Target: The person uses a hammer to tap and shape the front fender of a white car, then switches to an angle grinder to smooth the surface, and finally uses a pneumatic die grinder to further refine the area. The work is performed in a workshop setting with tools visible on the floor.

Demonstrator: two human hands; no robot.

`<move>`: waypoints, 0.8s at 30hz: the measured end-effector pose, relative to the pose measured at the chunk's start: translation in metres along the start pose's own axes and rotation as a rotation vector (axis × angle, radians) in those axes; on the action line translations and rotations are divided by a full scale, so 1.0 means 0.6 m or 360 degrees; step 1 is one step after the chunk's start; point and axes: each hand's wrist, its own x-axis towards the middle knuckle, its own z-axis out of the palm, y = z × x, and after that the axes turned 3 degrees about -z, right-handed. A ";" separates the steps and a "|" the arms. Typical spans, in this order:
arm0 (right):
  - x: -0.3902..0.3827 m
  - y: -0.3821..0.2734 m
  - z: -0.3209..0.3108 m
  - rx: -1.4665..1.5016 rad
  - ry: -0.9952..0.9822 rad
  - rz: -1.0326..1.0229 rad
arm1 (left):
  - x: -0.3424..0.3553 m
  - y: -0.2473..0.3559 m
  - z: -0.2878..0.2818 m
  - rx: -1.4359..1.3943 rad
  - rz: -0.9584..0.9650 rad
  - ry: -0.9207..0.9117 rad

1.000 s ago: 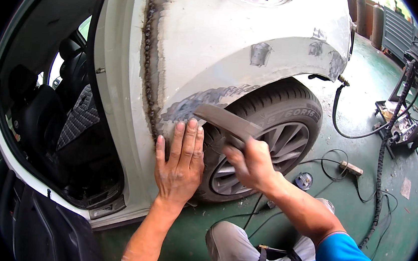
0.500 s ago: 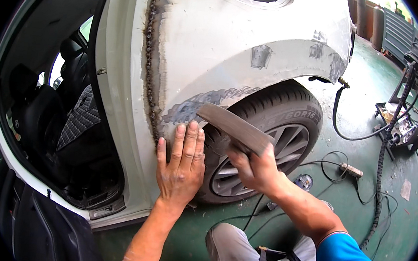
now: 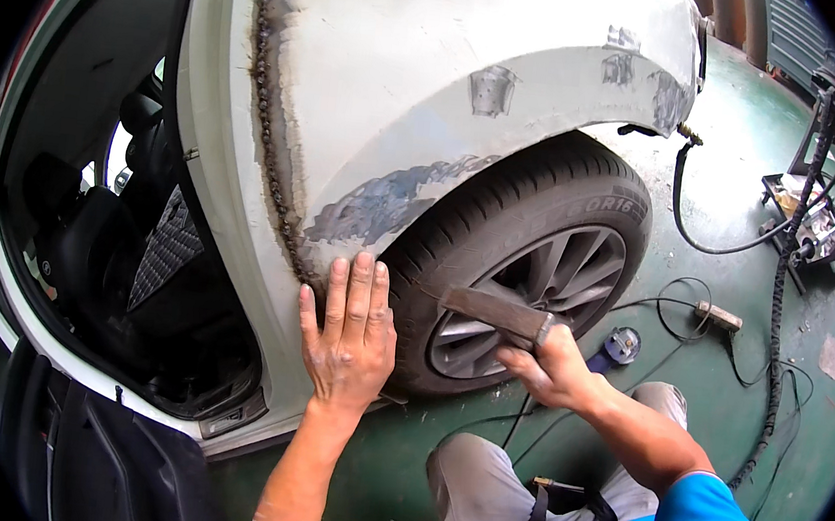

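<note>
Lettering first: the tyre [image 3: 498, 203] at about 3 o'clock has raised characters on the upper part of its sidewall, some readable, some washed out. The black seat [image 3: 87, 249] over at 9 o'clock wears a small round emblem [image 3: 47, 267], way too tiny to make out.

Now the hands. Right hand [image 3: 556, 364], toward 4 o'clock from the middle of the view, has its grip curled snugly around the near end of a flat grey-brown bar [image 3: 493, 311] that looks kinda like a file. That bar shows in front of the spoked wheel rim [image 3: 581, 286], free tip pointing roughly to 9 o'clock, apart from the scuffed patch [image 3: 367, 206] up at 10 to 11.

Left hand [image 3: 348, 339], around 7 o'clock, is laid flat on the white rear panel [image 3: 397, 58] right beside the wheel arch. Fingers point up at 12, straight, with the little one spread off from the other three; thumb's hidden, so can't tell about that.

Rusty-looking weld seam [image 3: 265, 95] runs up the panel toward 11. On the green floor [image 3: 493, 418], there's a power strip [image 3: 719, 316] at 3 o'clock, plus a round-headed tool [image 3: 620, 346] nearer the wheel.
</note>
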 end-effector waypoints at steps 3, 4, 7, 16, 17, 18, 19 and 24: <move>-0.062 0.033 -0.009 0.0017 0.0036 0.0151 | 0.029 0.016 0.008 -0.0048 -0.0027 0.0024; -0.064 0.033 -0.008 0.0003 0.0069 0.0170 | 0.044 0.016 0.010 -0.0026 0.0002 0.0039; -0.060 0.025 -0.016 0.0091 0.0183 0.0306 | 0.092 0.021 0.012 -0.0004 0.0069 0.0106; -0.009 0.027 -0.015 0.0126 0.0381 0.0198 | 0.050 -0.023 0.050 0.0291 0.0170 0.0312; 0.000 0.017 -0.013 0.0117 0.0379 0.0239 | 0.050 -0.022 0.049 0.0274 0.0157 0.0317; 0.007 0.012 -0.009 0.0104 0.0444 0.0218 | 0.054 -0.017 0.049 0.0239 0.0129 0.0335; 0.015 0.007 -0.002 0.0095 0.0509 0.0194 | 0.063 -0.012 0.046 0.0219 0.0148 0.0336; 0.060 0.003 0.012 -0.0181 0.0680 0.0033 | 0.130 0.032 0.029 -0.0024 0.0178 0.0280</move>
